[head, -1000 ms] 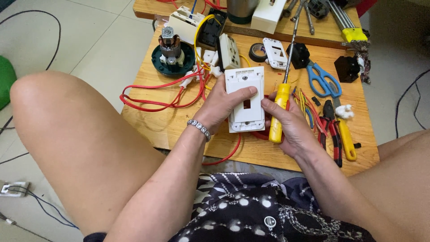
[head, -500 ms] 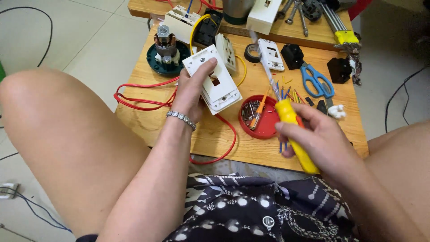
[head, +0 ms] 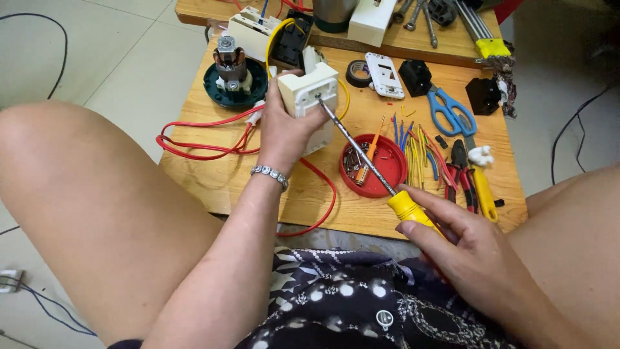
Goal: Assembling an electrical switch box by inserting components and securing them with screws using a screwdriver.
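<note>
My left hand (head: 284, 132) grips a white plastic switch box (head: 311, 94), lifted above the wooden table (head: 323, 200) and tilted so its side faces me. My right hand (head: 468, 255) holds a yellow-handled screwdriver (head: 405, 205). Its long metal shaft runs up and left, and the tip touches the side of the white box. A red wire (head: 206, 145) loops on the table under my left hand. A round red lid (head: 384, 169) with screws and small parts lies just below the screwdriver shaft.
A motor on a dark green base (head: 231, 74), blue scissors (head: 451, 111), red pliers (head: 460, 169), a yellow cutter (head: 483, 190), cut coloured wires (head: 420, 145), black tape (head: 359, 73), a white plate (head: 385, 74) and black parts lie about. My bare knees flank the table.
My left hand lifted the white box off the table and turned it on edge. My right hand drew back toward me and swung the screwdriver so its tip meets the box.
</note>
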